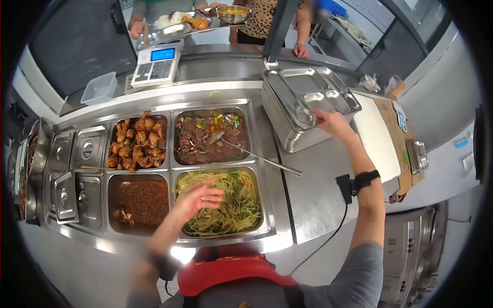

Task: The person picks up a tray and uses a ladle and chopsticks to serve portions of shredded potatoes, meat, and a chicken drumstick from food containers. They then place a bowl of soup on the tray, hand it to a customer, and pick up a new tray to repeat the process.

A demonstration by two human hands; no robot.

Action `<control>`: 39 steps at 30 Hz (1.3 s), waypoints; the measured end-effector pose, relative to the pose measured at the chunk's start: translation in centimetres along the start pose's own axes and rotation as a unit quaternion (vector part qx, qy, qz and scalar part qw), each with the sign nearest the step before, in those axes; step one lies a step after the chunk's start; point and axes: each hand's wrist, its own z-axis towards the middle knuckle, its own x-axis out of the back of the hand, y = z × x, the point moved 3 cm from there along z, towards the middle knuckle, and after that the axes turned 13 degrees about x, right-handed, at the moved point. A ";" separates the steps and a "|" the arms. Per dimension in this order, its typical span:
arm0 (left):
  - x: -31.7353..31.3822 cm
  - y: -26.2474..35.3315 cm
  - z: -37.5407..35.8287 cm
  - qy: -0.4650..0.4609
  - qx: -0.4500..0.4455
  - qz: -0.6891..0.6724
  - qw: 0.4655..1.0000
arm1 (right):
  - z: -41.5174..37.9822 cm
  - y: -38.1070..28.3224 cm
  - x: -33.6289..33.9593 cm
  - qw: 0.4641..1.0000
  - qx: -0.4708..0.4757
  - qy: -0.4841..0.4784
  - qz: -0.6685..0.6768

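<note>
My right hand (336, 126) pinches the near edge of the top compartment tray (300, 82), a metal one lying on a tall stack of trays (287, 131). My left hand (197, 199), slightly blurred and with a ring on one finger, is held over the pan of shredded green vegetables (231, 215). Its fingers are stretched out and hold nothing. Behind that pan, a long-handled ladle (262, 159) rests in a pan of dark sliced meat (192, 143), its handle reaching over the rim toward the right counter.
Left of these sit pans of browned chicken drumsticks (137, 141) and reddish sauce (146, 197), plus several metal lids (87, 149). A payment terminal (156, 64) stands on the ledge. Across it, a person's hands hold a filled tray (177, 28); another person's hand (301, 50) touches the ledge.
</note>
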 end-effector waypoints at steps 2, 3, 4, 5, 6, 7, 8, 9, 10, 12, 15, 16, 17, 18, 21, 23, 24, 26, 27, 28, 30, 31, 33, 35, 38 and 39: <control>-1.3 -0.6 0.4 -0.019 -0.014 0.004 1.000 | -0.3 -1.1 1.0 0.996 0.007 0.062 0.063; -2.1 -0.7 0.6 -0.027 -0.024 0.007 0.999 | -0.2 -1.0 0.8 0.991 0.015 0.087 0.097; -3.2 -0.2 1.0 -0.033 -0.037 0.005 0.999 | -0.4 -0.6 0.5 0.985 0.019 0.109 0.132; -4.4 -0.1 1.7 -0.052 -0.037 0.011 0.998 | -0.8 -0.3 0.1 0.977 0.020 0.131 0.166; -5.5 0.2 2.7 -0.070 -0.041 0.019 0.997 | -0.5 -0.5 0.0 0.985 0.020 0.090 0.147; -6.4 0.6 3.6 -0.084 -0.050 0.031 0.995 | -0.4 -0.6 0.0 0.985 0.017 0.087 0.149; -7.4 0.5 4.3 -0.094 -0.041 0.026 0.994 | -0.4 -0.5 -0.2 0.984 0.018 0.087 0.151; -8.3 0.2 4.9 -0.104 -0.033 0.021 0.994 | 0.0 -0.3 -0.2 0.984 0.019 0.089 0.153; -9.2 0.0 5.2 -0.112 -0.030 0.029 0.993 | 0.3 0.3 -0.2 0.980 0.017 0.085 0.178; -10.5 -0.6 5.4 -0.120 -0.015 0.048 0.992 | 0.1 1.0 -0.2 0.970 -0.003 0.072 0.233; -11.0 -1.3 4.8 -0.114 -0.014 0.061 0.992 | -0.3 1.1 0.8 0.972 0.010 0.106 0.207; -10.9 -1.3 4.5 -0.104 -0.019 0.065 0.992 | -0.4 1.2 1.5 0.970 0.008 0.136 0.201; -10.8 -1.3 4.4 -0.093 -0.022 0.064 0.993 | -0.4 1.2 2.2 0.967 0.007 0.164 0.196; -10.6 -1.3 4.3 -0.080 -0.024 0.061 0.995 | -0.4 0.9 2.6 0.962 0.007 0.190 0.194; -10.8 -0.5 4.3 -0.073 -0.048 0.031 0.996 | -0.5 -1.2 5.5 0.928 0.041 0.370 0.019; -12.0 0.5 5.1 -0.079 -0.069 0.006 0.994 | -0.8 -2.3 6.6 0.918 0.063 0.391 -0.003; -13.0 1.3 5.6 -0.082 -0.081 -0.005 0.993 | -0.9 -2.5 6.9 0.914 0.071 0.400 -0.015; -14.1 2.7 6.2 -0.090 -0.105 -0.027 0.990 | -1.7 -3.0 6.4 0.911 0.117 0.395 -0.027; -14.9 3.5 6.9 -0.098 -0.116 -0.037 0.988 | -2.4 -2.9 6.3 0.909 0.132 0.393 -0.039; -16.1 4.3 7.9 -0.111 -0.122 -0.047 0.985 | -3.1 -2.9 6.1 0.911 0.127 0.390 -0.046; -17.9 5.6 9.4 -0.140 -0.121 -0.060 0.981 | -4.5 -3.4 6.5 0.907 0.115 0.400 -0.066; -18.6 6.2 10.2 -0.152 -0.118 -0.063 0.979 | -5.1 -3.9 6.8 0.897 0.113 0.422 -0.072; -20.2 7.7 11.9 -0.165 -0.096 -0.116 0.975 | -6.0 -4.8 7.5 0.894 0.126 0.421 -0.090; -22.0 8.4 12.7 -0.172 -0.089 -0.207 0.959 | -6.5 -6.9 7.2 0.904 0.167 0.377 -0.111; -20.9 7.5 16.9 -0.134 -0.126 -0.230 0.956 | -7.8 -8.5 5.4 0.904 0.226 0.347 -0.107; -20.9 7.2 16.3 -0.107 -0.146 -0.208 0.961 | -8.4 -8.3 4.9 0.905 0.230 0.341 -0.105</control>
